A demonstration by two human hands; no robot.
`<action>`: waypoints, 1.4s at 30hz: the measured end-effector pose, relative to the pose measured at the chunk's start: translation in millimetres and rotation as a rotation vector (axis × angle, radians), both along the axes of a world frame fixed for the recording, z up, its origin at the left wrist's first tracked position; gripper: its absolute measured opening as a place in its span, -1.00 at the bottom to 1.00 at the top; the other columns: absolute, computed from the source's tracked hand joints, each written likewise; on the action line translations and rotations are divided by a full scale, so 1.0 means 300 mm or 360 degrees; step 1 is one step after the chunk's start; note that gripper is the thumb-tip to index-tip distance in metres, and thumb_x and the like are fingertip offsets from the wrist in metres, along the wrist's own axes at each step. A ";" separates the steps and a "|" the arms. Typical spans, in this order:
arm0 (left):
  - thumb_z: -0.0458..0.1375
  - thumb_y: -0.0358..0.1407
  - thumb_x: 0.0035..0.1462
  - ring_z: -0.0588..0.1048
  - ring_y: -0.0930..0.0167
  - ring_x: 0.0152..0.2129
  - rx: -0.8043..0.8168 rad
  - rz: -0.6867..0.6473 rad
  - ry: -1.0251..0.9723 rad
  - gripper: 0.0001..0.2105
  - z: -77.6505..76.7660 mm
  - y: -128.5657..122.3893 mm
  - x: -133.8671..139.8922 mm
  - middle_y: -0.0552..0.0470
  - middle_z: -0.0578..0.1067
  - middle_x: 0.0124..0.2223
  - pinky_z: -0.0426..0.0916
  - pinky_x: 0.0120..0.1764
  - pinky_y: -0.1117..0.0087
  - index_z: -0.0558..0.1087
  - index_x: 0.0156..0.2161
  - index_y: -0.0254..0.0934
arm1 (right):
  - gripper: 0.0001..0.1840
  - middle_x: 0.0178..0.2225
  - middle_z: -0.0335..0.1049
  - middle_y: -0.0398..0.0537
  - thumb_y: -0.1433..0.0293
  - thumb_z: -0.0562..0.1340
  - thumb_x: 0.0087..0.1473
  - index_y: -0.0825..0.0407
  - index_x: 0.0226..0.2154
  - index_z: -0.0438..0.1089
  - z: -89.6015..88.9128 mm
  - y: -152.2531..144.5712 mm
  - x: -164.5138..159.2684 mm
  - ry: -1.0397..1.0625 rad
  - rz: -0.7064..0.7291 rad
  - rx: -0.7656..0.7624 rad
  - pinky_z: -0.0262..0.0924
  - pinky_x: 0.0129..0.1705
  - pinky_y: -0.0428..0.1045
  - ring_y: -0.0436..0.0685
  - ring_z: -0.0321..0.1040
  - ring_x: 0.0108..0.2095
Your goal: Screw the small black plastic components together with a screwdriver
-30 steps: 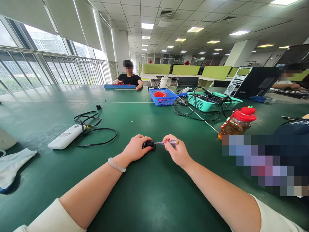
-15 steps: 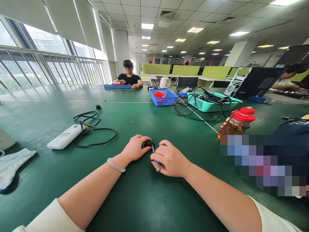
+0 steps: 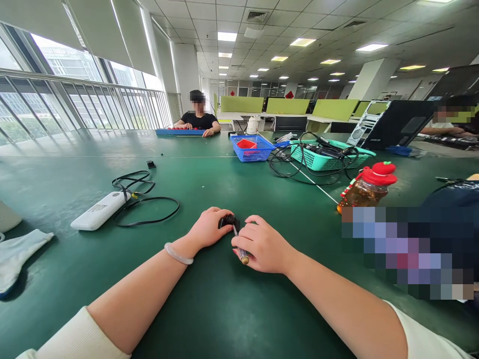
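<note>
My left hand (image 3: pixel 209 227), with a pale bangle at the wrist, is closed around a small black part (image 3: pixel 228 219) on the green table (image 3: pixel 239 314). Thumb and fingers hide much of that part, so its kind is unclear. Between the fingers of my right hand (image 3: pixel 262 245) is a slim screwdriver (image 3: pixel 242 253) with a clear handle and a gold-coloured end. Its shaft slants away from me, and its tip meets or nearly meets the black part's right side; exact contact is too small to tell.
A white power bank (image 3: pixel 101 211) with a looped black cable (image 3: pixel 164 199) lies left. Beyond are a blue basket (image 3: pixel 252 152) and a green basket (image 3: pixel 318 162) of cables. A red-lidded bottle (image 3: pixel 364 189) stands right. One person sits opposite at a blue tray (image 3: pixel 179 132), another far right.
The view has shifted slightly. My left hand keeps hold of the black part, and the screwdriver in my right hand stays against or close to it, its handle barely moved.
</note>
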State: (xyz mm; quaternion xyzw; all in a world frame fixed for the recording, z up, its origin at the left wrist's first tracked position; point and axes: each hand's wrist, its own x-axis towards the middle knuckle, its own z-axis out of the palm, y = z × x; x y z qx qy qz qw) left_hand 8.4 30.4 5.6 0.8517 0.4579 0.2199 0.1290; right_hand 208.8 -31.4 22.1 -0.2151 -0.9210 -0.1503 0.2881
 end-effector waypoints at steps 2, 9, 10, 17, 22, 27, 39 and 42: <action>0.17 -0.23 0.11 0.43 0.24 -0.02 -0.0011 0.0011 0.0006 -0.68 -0.001 0.000 -0.001 0.01 0.55 -0.05 0.31 0.08 0.17 0.48 0.00 -0.11 | -0.85 -0.48 0.34 -0.14 0.42 0.11 0.18 0.03 -0.35 0.38 0.000 -0.001 0.000 -0.0008 0.0012 0.0021 0.10 -0.02 0.06 0.05 0.17 -0.44; 0.16 -0.24 0.11 0.42 0.23 -0.01 -0.0006 0.0005 0.0009 -0.68 -0.004 0.003 -0.002 0.02 0.55 -0.06 0.32 0.08 0.17 0.48 0.00 -0.09 | -0.87 -0.50 0.33 -0.16 0.42 0.12 0.17 0.03 -0.35 0.39 0.001 -0.005 0.002 -0.0017 0.0046 0.0066 0.10 -0.03 0.07 0.04 0.15 -0.45; 0.16 -0.24 0.11 0.42 0.24 -0.02 -0.0004 0.0005 0.0006 -0.68 -0.004 0.003 -0.002 0.02 0.55 -0.06 0.32 0.08 0.17 0.48 0.00 -0.09 | -0.87 -0.50 0.34 -0.16 0.43 0.13 0.17 0.04 -0.35 0.39 0.000 -0.005 0.003 -0.0008 0.0059 0.0069 0.10 -0.03 0.06 0.04 0.15 -0.45; 0.15 -0.27 0.10 0.42 0.24 -0.03 0.0004 -0.0021 0.0000 -0.67 0.001 0.001 -0.001 0.03 0.56 -0.07 0.32 0.07 0.18 0.47 0.00 -0.11 | -0.89 -0.43 0.38 -0.14 0.42 0.14 0.15 0.03 -0.31 0.38 -0.002 0.000 0.001 -0.0059 -0.0004 0.0008 0.06 -0.01 0.07 0.05 0.20 -0.41; 0.16 -0.26 0.10 0.43 0.24 -0.02 -0.0006 -0.0007 -0.0014 -0.68 0.000 0.001 -0.002 0.02 0.56 -0.07 0.32 0.07 0.18 0.48 -0.01 -0.10 | -0.89 -0.49 0.33 -0.16 0.46 0.13 0.12 0.02 -0.37 0.36 0.002 -0.003 -0.003 0.0026 -0.0059 0.0017 0.06 -0.01 0.07 0.04 0.18 -0.44; 0.17 -0.22 0.10 0.43 0.24 -0.02 -0.0013 0.0004 -0.0009 -0.69 -0.004 0.003 -0.004 0.01 0.56 -0.06 0.32 0.08 0.18 0.49 -0.02 -0.10 | -0.89 -0.51 0.30 -0.16 0.48 0.12 0.07 0.04 -0.41 0.35 0.001 -0.002 -0.005 0.0121 -0.0039 0.0032 0.08 -0.02 0.07 0.03 0.14 -0.47; 0.17 -0.21 0.11 0.43 0.23 -0.02 -0.0047 0.0016 -0.0008 -0.70 0.003 -0.001 -0.002 -0.01 0.55 -0.07 0.32 0.07 0.17 0.48 -0.02 -0.12 | -0.89 -0.51 0.35 -0.16 0.50 0.11 0.09 0.01 -0.38 0.33 0.001 -0.006 -0.005 0.0228 -0.0050 0.0038 0.13 -0.03 0.09 0.05 0.17 -0.48; 0.17 -0.20 0.12 0.43 0.23 -0.03 -0.0041 0.0014 -0.0023 -0.69 0.004 -0.002 -0.002 -0.02 0.55 -0.07 0.32 0.06 0.18 0.47 -0.01 -0.13 | -0.89 -0.50 0.35 -0.16 0.50 0.11 0.10 0.01 -0.37 0.33 0.003 -0.006 -0.004 0.0230 -0.0050 0.0053 0.13 -0.03 0.09 0.05 0.17 -0.48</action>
